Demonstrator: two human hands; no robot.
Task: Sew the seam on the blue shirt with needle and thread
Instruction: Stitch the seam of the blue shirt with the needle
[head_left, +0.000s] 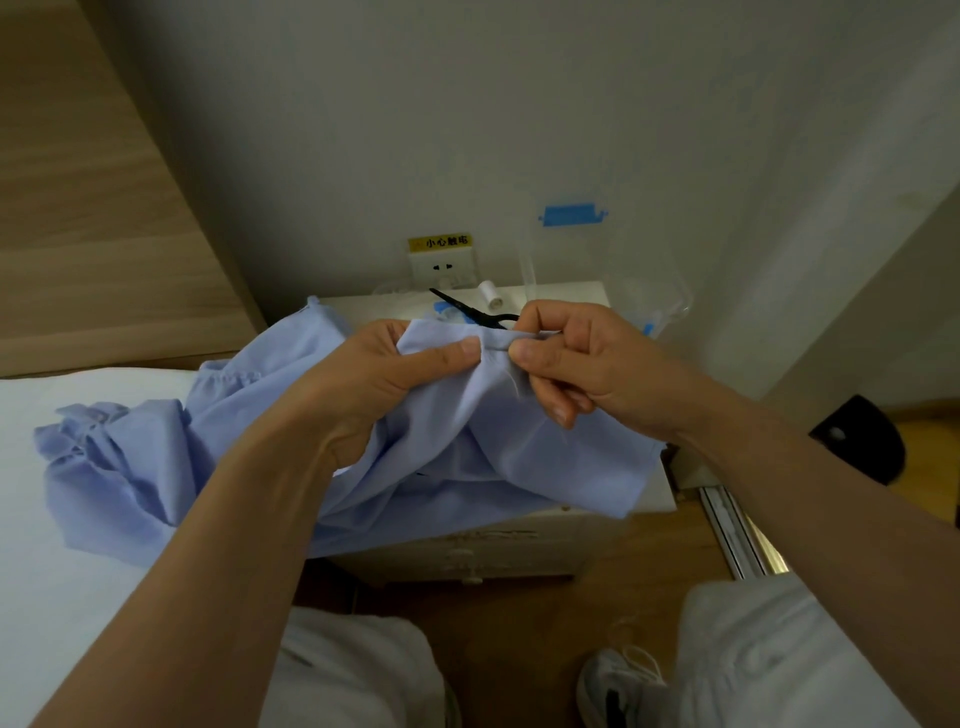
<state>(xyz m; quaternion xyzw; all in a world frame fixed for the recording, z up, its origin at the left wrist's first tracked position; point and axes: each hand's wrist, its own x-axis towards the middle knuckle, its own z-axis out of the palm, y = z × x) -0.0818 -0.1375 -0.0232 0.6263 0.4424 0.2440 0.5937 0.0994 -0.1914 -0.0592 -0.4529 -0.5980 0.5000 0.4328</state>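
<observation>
The light blue shirt (467, 457) drapes from the bed over the white nightstand (660, 499). My left hand (374, 379) grips a folded edge of the shirt, thumb flat on top of the cloth. Right beside it, my right hand (576, 358) pinches the same edge between thumb and forefinger, the other fingers curled under. A needle is too small to make out at the pinch. Behind my hands lie black scissors (467, 310) and a white thread spool (490, 293) on the nightstand top.
A wall socket (441, 267) with a yellow warning label sits above the nightstand. A clear plastic holder (623, 291) hangs on the wall to the right. White bed (78, 571) at left, wooden headboard behind. A black object (862, 441) lies on the floor at right.
</observation>
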